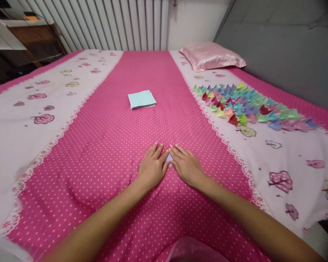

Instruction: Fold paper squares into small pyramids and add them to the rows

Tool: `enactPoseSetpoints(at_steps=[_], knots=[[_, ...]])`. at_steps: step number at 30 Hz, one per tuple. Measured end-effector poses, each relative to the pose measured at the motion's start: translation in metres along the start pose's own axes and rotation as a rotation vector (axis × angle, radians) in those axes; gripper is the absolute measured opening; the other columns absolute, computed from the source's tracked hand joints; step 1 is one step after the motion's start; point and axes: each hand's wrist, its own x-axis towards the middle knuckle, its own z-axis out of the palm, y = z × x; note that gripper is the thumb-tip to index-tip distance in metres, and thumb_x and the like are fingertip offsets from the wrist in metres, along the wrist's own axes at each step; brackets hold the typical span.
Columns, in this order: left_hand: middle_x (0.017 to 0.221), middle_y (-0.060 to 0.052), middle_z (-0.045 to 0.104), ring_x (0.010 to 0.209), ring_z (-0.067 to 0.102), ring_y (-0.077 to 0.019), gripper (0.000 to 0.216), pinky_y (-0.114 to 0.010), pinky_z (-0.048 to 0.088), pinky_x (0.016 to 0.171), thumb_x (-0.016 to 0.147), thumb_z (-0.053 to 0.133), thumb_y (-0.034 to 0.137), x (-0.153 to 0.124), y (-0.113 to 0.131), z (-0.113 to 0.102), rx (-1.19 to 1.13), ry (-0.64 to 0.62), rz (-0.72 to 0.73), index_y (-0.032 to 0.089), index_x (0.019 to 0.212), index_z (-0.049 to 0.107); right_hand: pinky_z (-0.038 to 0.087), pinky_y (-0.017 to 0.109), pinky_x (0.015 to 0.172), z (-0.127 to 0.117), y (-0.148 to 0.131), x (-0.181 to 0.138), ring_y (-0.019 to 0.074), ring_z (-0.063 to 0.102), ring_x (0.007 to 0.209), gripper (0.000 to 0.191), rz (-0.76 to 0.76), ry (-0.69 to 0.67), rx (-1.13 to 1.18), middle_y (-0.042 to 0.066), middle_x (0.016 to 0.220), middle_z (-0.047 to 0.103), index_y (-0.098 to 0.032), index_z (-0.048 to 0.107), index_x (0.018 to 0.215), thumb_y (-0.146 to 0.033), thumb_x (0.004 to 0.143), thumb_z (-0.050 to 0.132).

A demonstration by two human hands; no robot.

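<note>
Both my hands lie flat on the pink dotted bed sheet [104, 145], fingers stretched out and pressing on a small pale lilac paper piece [169, 158] that shows only between them. My left hand [152, 168] covers its left side, my right hand [186, 165] its right side. Further up the bed lies a stack of light blue square paper [141, 99]. To the right, many folded paper shapes [246, 105] in several colours are lined up in rows.
A pink satin pillow [211, 55] lies at the far right by the grey headboard [284, 47]. A white ribbed wall panel [112, 23] stands behind the bed. A wooden shelf [32, 40] is at the far left.
</note>
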Motion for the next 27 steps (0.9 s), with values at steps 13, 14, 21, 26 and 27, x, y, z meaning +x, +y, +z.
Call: enactPoseSetpoints(at_steps=[13, 14, 21, 26, 27], knots=[[0.147, -0.017, 0.03, 0.138, 0.019, -0.0303, 0.051, -0.048, 0.021, 0.111, 0.092, 0.033, 0.035, -0.004, 0.008, -0.003, 0.148, -0.127, -0.043, 0.013, 0.137, 0.039, 0.023, 0.045, 0.112, -0.005, -0.005, -0.002, 0.0276, 0.024, 0.137, 0.053, -0.002, -0.117, -0.06, 0.01, 0.148, 0.03, -0.009, 0.034, 0.141, -0.034, 0.093, 0.03], [0.147, -0.017, 0.031, 0.138, 0.02, -0.0304, 0.051, -0.048, 0.021, 0.111, 0.091, 0.034, 0.035, -0.004, 0.009, -0.004, 0.148, -0.127, -0.048, 0.013, 0.136, 0.041, 0.023, 0.046, 0.112, -0.005, -0.005, -0.003, 0.0279, 0.026, 0.137, 0.053, -0.005, -0.112, -0.066, 0.011, 0.147, 0.032, -0.009, 0.036, 0.14, -0.033, 0.093, 0.03], [0.143, -0.019, 0.037, 0.137, 0.025, -0.0307, 0.047, -0.045, 0.028, 0.11, 0.091, 0.037, 0.031, -0.005, 0.011, -0.004, 0.124, -0.104, -0.014, 0.007, 0.13, 0.048, 0.026, 0.047, 0.111, -0.008, -0.008, -0.006, 0.0264, 0.034, 0.133, 0.048, -0.039, -0.074, -0.099, 0.011, 0.14, 0.043, -0.01, 0.044, 0.135, -0.03, 0.093, 0.033], [0.123, -0.02, 0.057, 0.124, 0.045, -0.0288, 0.036, -0.045, 0.039, 0.103, 0.092, 0.036, 0.023, -0.005, 0.01, -0.001, 0.087, -0.041, 0.128, 0.004, 0.113, 0.059, 0.027, 0.046, 0.109, -0.01, -0.01, -0.008, 0.0255, 0.041, 0.129, 0.043, -0.074, -0.06, -0.149, 0.012, 0.134, 0.05, -0.009, 0.051, 0.13, -0.027, 0.095, 0.033], [0.114, -0.019, 0.062, 0.115, 0.052, -0.0275, 0.033, -0.044, 0.044, 0.098, 0.091, 0.037, 0.02, -0.005, 0.01, -0.001, 0.086, -0.048, 0.154, 0.005, 0.105, 0.062, 0.028, 0.046, 0.109, -0.01, -0.01, -0.008, 0.0252, 0.044, 0.127, 0.042, -0.083, -0.054, -0.155, 0.012, 0.131, 0.053, -0.009, 0.053, 0.127, -0.026, 0.095, 0.033]])
